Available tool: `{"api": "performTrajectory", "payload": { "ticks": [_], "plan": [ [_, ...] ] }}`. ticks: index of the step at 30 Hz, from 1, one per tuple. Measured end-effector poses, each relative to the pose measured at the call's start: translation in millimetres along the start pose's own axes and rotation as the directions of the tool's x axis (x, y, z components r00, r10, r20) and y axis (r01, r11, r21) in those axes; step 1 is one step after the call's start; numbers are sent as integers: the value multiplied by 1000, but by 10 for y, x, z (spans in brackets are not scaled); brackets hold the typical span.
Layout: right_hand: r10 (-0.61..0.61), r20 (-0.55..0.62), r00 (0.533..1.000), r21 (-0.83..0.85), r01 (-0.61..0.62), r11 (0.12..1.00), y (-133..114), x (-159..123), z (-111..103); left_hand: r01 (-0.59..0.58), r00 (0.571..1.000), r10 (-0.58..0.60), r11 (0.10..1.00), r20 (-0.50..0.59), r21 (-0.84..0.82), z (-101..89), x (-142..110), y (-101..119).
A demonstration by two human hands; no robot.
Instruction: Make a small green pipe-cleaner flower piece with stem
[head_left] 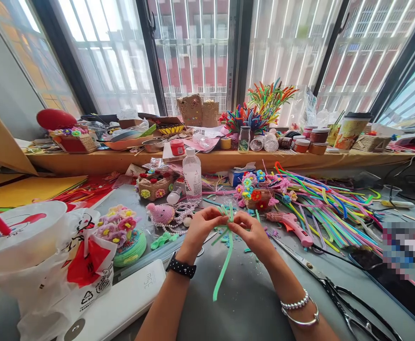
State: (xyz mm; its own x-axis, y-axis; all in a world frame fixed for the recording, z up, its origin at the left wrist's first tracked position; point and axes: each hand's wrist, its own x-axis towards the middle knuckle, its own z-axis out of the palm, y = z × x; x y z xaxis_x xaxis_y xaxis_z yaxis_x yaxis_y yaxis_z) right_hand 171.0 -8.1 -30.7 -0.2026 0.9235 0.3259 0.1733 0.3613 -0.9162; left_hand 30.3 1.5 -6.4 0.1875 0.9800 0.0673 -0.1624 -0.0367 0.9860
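Several light green pipe cleaners (pixel 224 274) are pinched between my two hands above the grey table. One long end hangs down toward me, and shorter ends stick up and out to the left. My left hand (pixel 207 225) grips them from the left with thumb and forefinger. From the right, my right hand (pixel 248 232) pinches the same bundle, its fingertips almost touching the left ones. The exact joint between the fingertips is partly hidden. Small green and blue clippings lie on the table just beyond and below the hands.
Large black-handled scissors (pixel 321 279) and a pink glue gun (pixel 293 225) lie to the right, near loose pipe cleaners (pixel 338 208). A water bottle (pixel 192 177) stands ahead. On the left are a big lidded cup (pixel 22 241), a white device (pixel 122 303) and a flower pot ornament (pixel 129 246).
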Motion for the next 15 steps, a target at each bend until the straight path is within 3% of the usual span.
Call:
{"api": "performTrajectory", "payload": {
  "ticks": [5,11,15],
  "plan": [
    [14,-102,995,54,-8,998,11,7,34,92,993,-100,988,-58,-126,23,13,-69],
    [60,-257,964,107,-33,994,87,14,91,115,985,-147,949,-90,-295,98,10,-149],
    [95,-197,976,98,-77,992,109,25,75,88,992,-106,971,-71,-223,60,16,-143]
  ]
}}
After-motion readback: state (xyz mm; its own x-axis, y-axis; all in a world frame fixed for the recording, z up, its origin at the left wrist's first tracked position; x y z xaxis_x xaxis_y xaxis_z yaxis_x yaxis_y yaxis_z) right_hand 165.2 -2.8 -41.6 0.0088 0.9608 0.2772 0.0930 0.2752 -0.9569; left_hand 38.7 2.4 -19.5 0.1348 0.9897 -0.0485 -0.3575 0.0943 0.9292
